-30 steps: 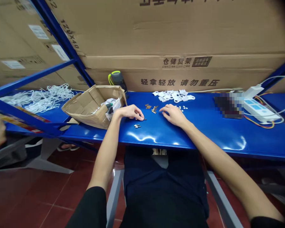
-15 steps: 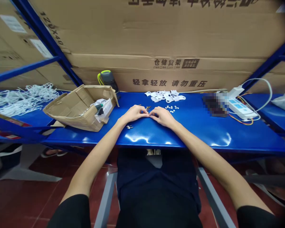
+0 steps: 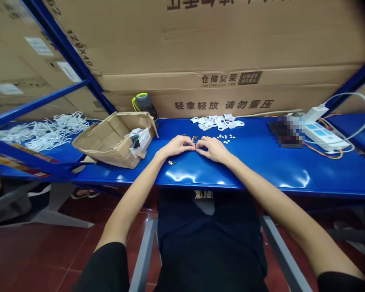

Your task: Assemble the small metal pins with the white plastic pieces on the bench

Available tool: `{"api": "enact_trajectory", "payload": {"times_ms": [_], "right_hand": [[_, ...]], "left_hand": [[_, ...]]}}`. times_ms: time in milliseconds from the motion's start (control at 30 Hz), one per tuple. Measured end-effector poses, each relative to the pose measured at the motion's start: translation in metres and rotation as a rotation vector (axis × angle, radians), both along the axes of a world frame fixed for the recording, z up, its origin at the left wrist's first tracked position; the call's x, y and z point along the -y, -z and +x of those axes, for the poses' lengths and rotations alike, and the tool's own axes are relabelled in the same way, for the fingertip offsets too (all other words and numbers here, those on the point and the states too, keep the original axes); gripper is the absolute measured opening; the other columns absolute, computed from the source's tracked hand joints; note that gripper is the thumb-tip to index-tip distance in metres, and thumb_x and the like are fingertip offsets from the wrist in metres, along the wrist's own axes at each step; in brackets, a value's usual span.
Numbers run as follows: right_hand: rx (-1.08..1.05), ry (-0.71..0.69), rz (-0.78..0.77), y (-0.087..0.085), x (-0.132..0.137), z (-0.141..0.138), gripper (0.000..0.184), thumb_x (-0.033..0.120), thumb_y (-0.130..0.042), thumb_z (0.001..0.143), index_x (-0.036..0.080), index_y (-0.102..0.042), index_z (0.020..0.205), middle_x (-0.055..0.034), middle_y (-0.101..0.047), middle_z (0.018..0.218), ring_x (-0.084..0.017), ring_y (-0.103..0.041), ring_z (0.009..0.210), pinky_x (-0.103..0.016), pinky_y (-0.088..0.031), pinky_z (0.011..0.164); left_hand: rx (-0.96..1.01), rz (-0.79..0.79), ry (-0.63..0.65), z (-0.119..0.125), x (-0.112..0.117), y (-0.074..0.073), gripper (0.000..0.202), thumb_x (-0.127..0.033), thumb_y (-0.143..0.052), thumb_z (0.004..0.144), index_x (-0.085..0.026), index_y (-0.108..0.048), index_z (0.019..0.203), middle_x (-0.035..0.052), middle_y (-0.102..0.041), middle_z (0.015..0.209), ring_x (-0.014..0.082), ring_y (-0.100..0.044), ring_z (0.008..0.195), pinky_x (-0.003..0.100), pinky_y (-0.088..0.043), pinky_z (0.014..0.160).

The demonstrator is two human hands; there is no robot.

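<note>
Over the blue tabletop, my left hand and my right hand meet at the fingertips, each closed in a pinch. Whatever lies between the fingers is too small to make out. Just behind the fingertips are several thin brass-coloured pins. A few small metal pieces with white ends lie below my left wrist. Small white discs are scattered behind my right hand. Farther back sits a pile of white plastic parts with round holes.
An open cardboard box holding bags stands at the left, a dark flask behind it. White wire-like pieces heap on the far-left table. At right lie a power strip with cables and a pixelated dark object. A large carton rises behind.
The whole view has shifted, so the scene sits slightly farther right. My hands stay together at the same spot on the table. Part of another person's hand now shows at the far left.
</note>
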State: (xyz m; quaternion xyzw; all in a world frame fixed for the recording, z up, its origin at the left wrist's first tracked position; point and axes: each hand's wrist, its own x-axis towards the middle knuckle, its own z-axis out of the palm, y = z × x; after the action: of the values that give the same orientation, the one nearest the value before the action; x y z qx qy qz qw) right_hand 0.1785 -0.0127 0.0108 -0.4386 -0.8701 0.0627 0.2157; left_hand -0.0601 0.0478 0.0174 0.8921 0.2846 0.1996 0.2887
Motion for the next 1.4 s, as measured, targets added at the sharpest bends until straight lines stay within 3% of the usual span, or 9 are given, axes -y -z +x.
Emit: {"api": "enact_trajectory", "payload": {"times_ms": [167,400,567,733,800,900,1033,1267,1400], "right_hand": [[0.059,0.135,-0.012,-0.004,-0.004,0.016,0.012,0.027,-0.060,0.100,0.022,-0.071,0.102,-0.0075,-0.070,0.107,-0.024,-0.064,0.096,-0.033,-0.040,0.079],[0.152,0.351,0.053,-0.002,-0.009,0.031,0.024,0.014,-0.052,0.099,0.020,-0.074,0.105,-0.0144,-0.069,0.112,-0.031,-0.061,0.107,-0.038,-0.039,0.081],[0.053,0.177,0.075,0.003,-0.008,0.020,0.025,0.012,-0.051,0.099,0.020,-0.074,0.104,-0.0147,-0.068,0.111,-0.032,-0.059,0.105,-0.041,-0.043,0.085],[-0.004,-0.092,0.056,0.003,-0.001,0.009,0.029,0.017,-0.048,0.102,0.023,-0.074,0.114,-0.0116,-0.068,0.116,-0.029,-0.060,0.107,-0.041,-0.047,0.093],[-0.023,-0.168,0.033,0.003,0.000,0.007,0.030,0.018,-0.047,0.104,0.024,-0.074,0.117,-0.0110,-0.068,0.119,-0.028,-0.061,0.111,-0.041,-0.048,0.096],[-0.040,-0.207,0.005,0.004,0.000,0.006,0.031,0.020,-0.047,0.105,0.024,-0.073,0.119,-0.0106,-0.069,0.120,-0.027,-0.062,0.112,-0.041,-0.049,0.098],[-0.064,-0.189,-0.005,0.007,-0.002,0.008,0.030,0.019,-0.048,0.103,0.024,-0.074,0.118,-0.0105,-0.069,0.120,-0.027,-0.063,0.112,-0.040,-0.051,0.098],[-0.087,-0.186,-0.015,0.007,-0.001,0.009,0.028,0.019,-0.049,0.103,0.023,-0.074,0.116,-0.0104,-0.068,0.121,-0.026,-0.063,0.114,-0.040,-0.051,0.100],[-0.093,-0.187,-0.025,0.006,-0.002,0.008,0.028,0.020,-0.048,0.103,0.023,-0.075,0.113,-0.0105,-0.069,0.118,-0.026,-0.064,0.112,-0.040,-0.051,0.099]], "left_hand": [[-0.063,-0.029,-0.129,-0.023,-0.007,-0.003,0.036,-0.052,-0.075,0.090,-0.020,-0.087,0.102,0.0056,-0.082,0.095,0.0186,-0.067,0.079,0.028,-0.047,0.072],[-0.173,0.151,-0.366,-0.043,-0.018,-0.006,0.033,-0.051,-0.073,0.091,-0.023,-0.088,0.100,0.0037,-0.078,0.084,0.0180,-0.066,0.075,0.028,-0.043,0.069],[-0.142,0.242,-0.424,-0.034,-0.015,-0.003,0.034,-0.054,-0.074,0.092,-0.024,-0.087,0.103,0.0037,-0.077,0.083,0.0194,-0.067,0.077,0.029,-0.044,0.072],[-0.003,0.180,-0.496,-0.041,-0.013,-0.012,0.039,-0.057,-0.074,0.091,-0.020,-0.086,0.095,0.0052,-0.076,0.079,0.0185,-0.064,0.073,0.029,-0.044,0.070],[0.008,0.009,-0.441,-0.047,-0.012,-0.019,0.044,-0.060,-0.075,0.089,-0.017,-0.085,0.088,0.0047,-0.073,0.071,0.0162,-0.060,0.065,0.029,-0.042,0.064],[-0.145,-0.320,-0.147,-0.054,-0.007,-0.032,0.043,-0.060,-0.084,0.080,-0.018,-0.085,0.091,0.0018,-0.071,0.065,0.0139,-0.058,0.059,0.027,-0.040,0.058],[-0.290,-0.527,0.071,-0.058,0.001,-0.043,0.051,-0.052,-0.096,0.065,-0.024,-0.084,0.105,-0.0019,-0.072,0.064,0.0139,-0.062,0.059,0.024,-0.041,0.058],[-0.387,-0.563,-0.058,-0.058,0.010,-0.034,0.049,-0.057,-0.094,0.065,-0.022,-0.081,0.096,0.0007,-0.073,0.066,0.0140,-0.059,0.053,0.026,-0.041,0.052],[-0.304,-0.550,-0.144,-0.037,0.019,-0.027,0.042,-0.057,-0.092,0.067,-0.018,-0.082,0.081,0.0055,-0.074,0.068,0.0171,-0.065,0.059,0.027,-0.049,0.057]]}}
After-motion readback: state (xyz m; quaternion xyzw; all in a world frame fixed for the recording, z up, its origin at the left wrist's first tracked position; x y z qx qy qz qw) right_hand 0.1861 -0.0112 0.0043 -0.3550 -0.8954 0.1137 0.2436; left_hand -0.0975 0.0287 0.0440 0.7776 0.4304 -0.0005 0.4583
